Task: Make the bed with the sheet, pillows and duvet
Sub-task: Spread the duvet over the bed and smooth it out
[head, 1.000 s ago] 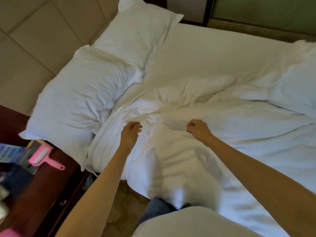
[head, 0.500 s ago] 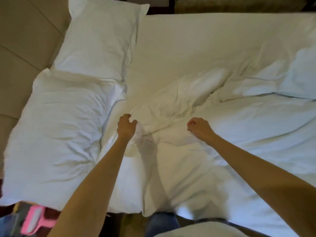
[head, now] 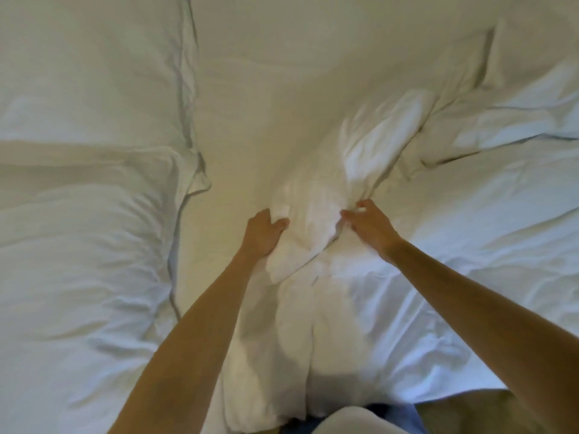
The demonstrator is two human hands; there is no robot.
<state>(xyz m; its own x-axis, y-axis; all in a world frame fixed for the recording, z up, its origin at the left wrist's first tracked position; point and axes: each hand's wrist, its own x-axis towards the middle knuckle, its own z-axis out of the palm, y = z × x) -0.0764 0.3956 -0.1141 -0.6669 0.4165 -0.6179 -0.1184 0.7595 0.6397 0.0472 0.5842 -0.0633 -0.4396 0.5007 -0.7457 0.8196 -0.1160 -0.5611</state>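
A: We are looking first at the smooth white cotton sheet (head: 282,73). It is lying flat across the bed, up to the far side.

B: Yes. Over its right part and the near edge, the thick white padded duvet (head: 454,230) is lying crumpled, with a bunched ridge (head: 313,214) in the middle.

A: We are judging it soft and bulky, light for its size. It is probably folding wherever we are gripping it, not moving as one piece.

B: So we are thinking the edge or the corners are the better hold, with the hands well apart. The plump white near pillow (head: 87,245) and the plump white far pillow (head: 94,73) are lying at the left, touching each other, beside the duvet.

A: The left hand (head: 263,234) is gripping the ridge, fingers curled into the cloth. The right hand (head: 371,227) is at the ridge's other side, fingers bent, tips on the folds. Whether it is pinching or only touching, we cannot tell.
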